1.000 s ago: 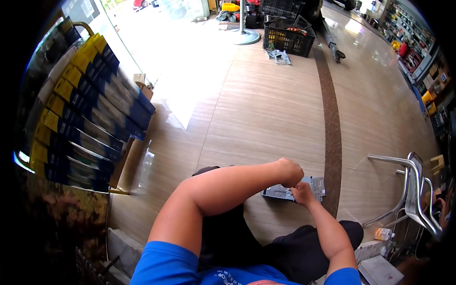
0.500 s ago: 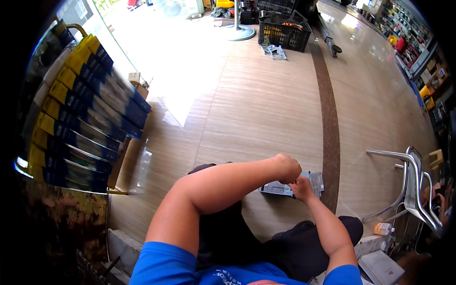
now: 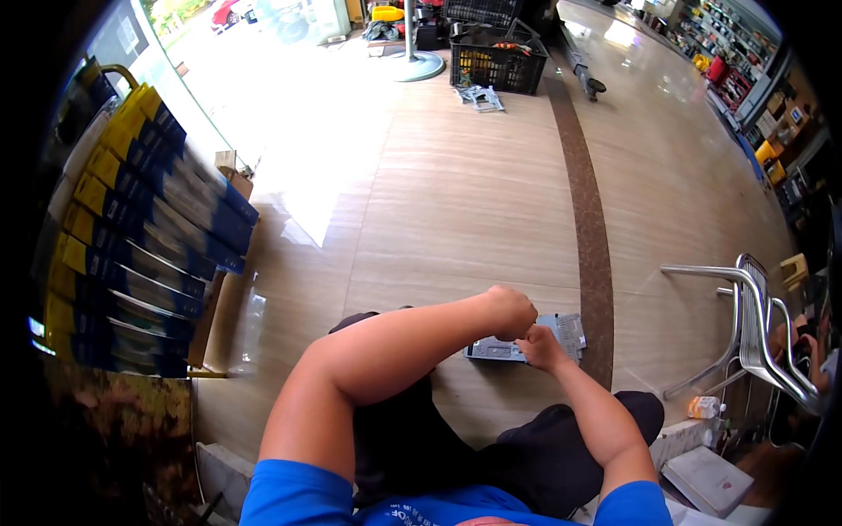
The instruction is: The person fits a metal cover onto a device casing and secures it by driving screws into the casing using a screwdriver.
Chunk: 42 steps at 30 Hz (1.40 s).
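On the tiled floor in front of my knees lies a flat silver metal box with cut-outs and small holes in its top. My left hand is closed in a fist above it, its fingers turned away from me. Just below and to the right, my right hand is closed too, thumb and fingers pinched together close to the left one. The two hands appear to touch or nearly touch. Whatever they grip is hidden behind the fingers. Both hands cover the middle of the box.
A rack of yellow and blue packages stands at the left. To the right is a metal chair, with a bottle and a white box nearby. A black crate and a round pole base sit ahead.
The whole view has shifted, with the surroundings moving leftward in the picture. Both hands stay closed together over the metal box, with little change in their pose.
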### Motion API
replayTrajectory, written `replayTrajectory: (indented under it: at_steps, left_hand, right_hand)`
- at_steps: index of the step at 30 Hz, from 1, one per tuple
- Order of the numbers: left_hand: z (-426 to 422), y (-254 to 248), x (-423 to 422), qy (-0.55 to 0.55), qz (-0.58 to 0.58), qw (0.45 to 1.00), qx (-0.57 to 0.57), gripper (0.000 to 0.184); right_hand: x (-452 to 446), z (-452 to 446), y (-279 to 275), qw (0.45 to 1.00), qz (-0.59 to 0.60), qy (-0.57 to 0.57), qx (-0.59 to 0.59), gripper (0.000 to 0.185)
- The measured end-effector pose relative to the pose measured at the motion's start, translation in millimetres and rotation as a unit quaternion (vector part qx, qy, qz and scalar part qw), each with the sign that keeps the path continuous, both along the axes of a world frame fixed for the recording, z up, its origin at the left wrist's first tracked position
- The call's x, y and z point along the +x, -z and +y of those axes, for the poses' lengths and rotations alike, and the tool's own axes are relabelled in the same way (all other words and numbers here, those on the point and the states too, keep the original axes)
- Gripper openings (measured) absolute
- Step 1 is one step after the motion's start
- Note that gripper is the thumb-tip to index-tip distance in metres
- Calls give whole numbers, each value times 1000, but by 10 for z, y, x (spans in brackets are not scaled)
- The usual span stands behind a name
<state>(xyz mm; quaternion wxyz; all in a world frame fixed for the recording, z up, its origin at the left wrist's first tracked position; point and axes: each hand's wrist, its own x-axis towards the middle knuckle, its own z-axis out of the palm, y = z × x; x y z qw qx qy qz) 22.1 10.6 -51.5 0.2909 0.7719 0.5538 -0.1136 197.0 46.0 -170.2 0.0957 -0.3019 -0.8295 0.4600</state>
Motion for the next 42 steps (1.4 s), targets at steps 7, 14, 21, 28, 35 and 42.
replayTrajectory:
  at_steps: [7, 14, 21, 28, 35, 42]
  left_hand:
    - [-2, 53, -32, -1, -20, 1000, -9, 26]
    - [0, -82, -5, -13, -5, 1000, -25, 29]
    - [-18, -149, -19, -9, -20, 999, -35, 26]
    - [0, -42, -31, 0, -23, 1000, -11, 25]
    - [-28, -142, -22, -26, -32, 999, -29, 23]
    - [30, -103, -21, -4, 3, 999, -51, 31]
  right_hand:
    - [1, 21, 55, 999, 6, -6, 43, 16]
    - [28, 27, 124, 1000, 22, -5, -4, 13]
    - [23, 1, 73, 999, 14, -5, 33, 13]
    - [4, -5, 3, 999, 9, 34, 21, 16]
    - [-17, 11, -125, 999, -1, 35, 13, 9]
    - [-12, 44, 3, 1000, -12, 11, -22, 11]
